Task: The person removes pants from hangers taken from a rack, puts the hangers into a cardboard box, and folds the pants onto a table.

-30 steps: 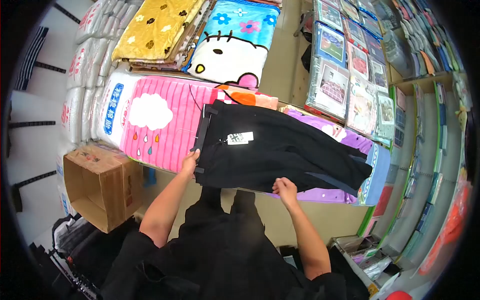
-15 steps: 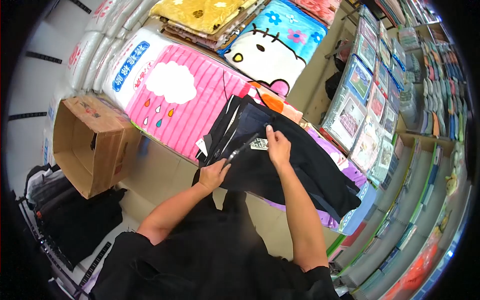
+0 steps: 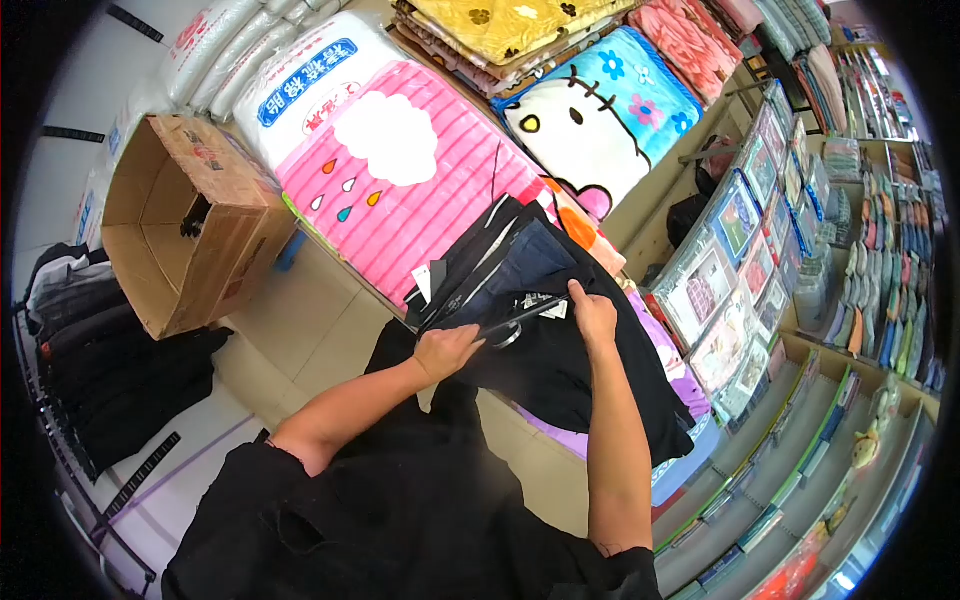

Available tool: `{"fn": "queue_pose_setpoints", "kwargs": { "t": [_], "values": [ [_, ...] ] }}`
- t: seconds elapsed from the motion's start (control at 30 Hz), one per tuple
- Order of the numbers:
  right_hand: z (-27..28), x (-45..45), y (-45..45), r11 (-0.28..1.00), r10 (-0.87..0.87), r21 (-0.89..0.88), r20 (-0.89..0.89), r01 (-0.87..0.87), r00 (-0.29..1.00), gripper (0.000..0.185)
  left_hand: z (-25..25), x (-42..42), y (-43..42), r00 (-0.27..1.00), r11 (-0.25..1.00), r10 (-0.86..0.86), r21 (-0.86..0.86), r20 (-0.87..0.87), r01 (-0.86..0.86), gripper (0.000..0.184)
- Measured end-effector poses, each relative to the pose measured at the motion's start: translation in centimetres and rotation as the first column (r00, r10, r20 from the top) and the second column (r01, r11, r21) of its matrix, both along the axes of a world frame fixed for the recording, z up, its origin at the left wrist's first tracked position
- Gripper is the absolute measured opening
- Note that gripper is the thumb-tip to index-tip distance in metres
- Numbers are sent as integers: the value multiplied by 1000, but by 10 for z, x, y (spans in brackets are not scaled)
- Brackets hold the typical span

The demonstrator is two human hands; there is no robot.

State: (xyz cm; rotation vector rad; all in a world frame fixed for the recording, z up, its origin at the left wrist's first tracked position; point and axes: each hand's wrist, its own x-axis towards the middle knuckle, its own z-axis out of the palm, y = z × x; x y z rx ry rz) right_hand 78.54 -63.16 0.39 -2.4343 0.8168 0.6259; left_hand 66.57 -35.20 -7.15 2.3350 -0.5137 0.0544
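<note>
Black trousers [image 3: 560,365] lie across the stacked blankets, their waistband end folded open so a dark blue lining shows. My left hand [image 3: 448,352] is closed on a dark hanger [image 3: 510,322] at the near side of the waist. On the right, my right hand [image 3: 594,312] pinches the waist cloth, close to a white tag [image 3: 553,309]. A second white tag [image 3: 422,283] hangs at the left edge of the waistband. Under the trousers are a pink striped blanket [image 3: 400,220] and a purple one [image 3: 680,375].
An open cardboard box [image 3: 230,240] stands at the left, above dark clothes on a rack [image 3: 120,380]. A blue cartoon blanket [image 3: 640,95] and a yellow one [image 3: 500,25] lie beyond. Packaged bedding [image 3: 700,290] and shelves [image 3: 760,480] are at the right.
The view has turned and shifted left. The trousers' waist has been folded open, and my right hand has moved from the lower edge up to the waist. My left hand has kept to the waist end.
</note>
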Motion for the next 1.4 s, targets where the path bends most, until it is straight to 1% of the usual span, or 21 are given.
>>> {"fn": "queue_pose_setpoints", "kwargs": {
  "t": [0.1, 0.2, 0.3, 0.4, 0.5, 0.53, 0.57, 0.63, 0.67, 0.77, 0.8, 0.9, 1.07, 1.2, 1.3, 1.4],
  "values": [
    [-18, -4, -7, 986, -86, 140, 4, 85, 996, 66, -2, -2, -1, 999, 999, 37, -27, -21, -37, 24],
    [-20, -7, -6, 987, -65, 149, 12, 63, 998, 65, -2, -3, 0, 998, 997, 58, -43, -30, -59, 25],
    [-26, -12, -1, 992, -29, 125, 95, 17, 995, 64, -7, -4, 5, 989, 998, 44, -35, -141, -49, 29],
    [-30, -18, 10, 996, -34, 85, 140, 22, 990, 65, -9, -4, 11, 957, 998, 37, -35, -286, -49, 36],
    [-20, -25, 28, 996, 49, -81, 144, -37, 988, 66, -11, 3, 22, 885, 990, 91, 136, -456, -32, 45],
    [-7, -24, 35, 996, 51, -75, 64, -46, 997, 67, -14, 5, 29, 884, 988, 73, 154, -461, -2, 51],
    [-4, -25, 38, 994, 66, -92, 50, -62, 997, 67, -17, 7, 36, 889, 982, 75, 186, -452, 12, 50],
    [-2, -29, 42, 988, 95, -124, 17, -92, 995, 67, -21, 16, 50, 817, 924, 83, 350, -571, 151, 53],
    [-2, -31, 42, 985, 105, -142, 18, -101, 994, 67, -23, 18, 58, 817, 906, 69, 378, -573, 188, 55],
    [7, -34, 45, 978, 120, -169, -4, -119, 993, 69, -39, 19, 75, 815, 838, -55, 418, -576, 352, 56],
    [7, -35, 47, 972, 135, -194, 4, -132, 991, 69, -40, 20, 79, 832, 839, -99, 404, -545, 364, 54],
    [14, -36, 50, 974, 134, -186, 3, -132, 991, 67, -41, 26, 80, 810, 801, -192, 388, -555, 456, 52],
    [13, -39, 49, 976, 129, -176, -5, -127, 992, 66, -52, 34, 66, 771, 725, -251, 414, -586, 550, 50],
    [10, -42, 48, 982, 112, -156, 8, -109, 994, 67, -45, 44, 63, 743, 639, -277, 461, -609, 616, 53],
    [14, -40, 51, 986, 98, -132, 1, -97, 995, 68, -46, 49, 64, 725, 607, -313, 458, -613, 650, 51],
    [17, -37, 56, 990, 77, -118, -10, -78, 997, 67, -46, 56, 58, 646, 526, -357, 426, -675, 736, 49]
  ]
}}
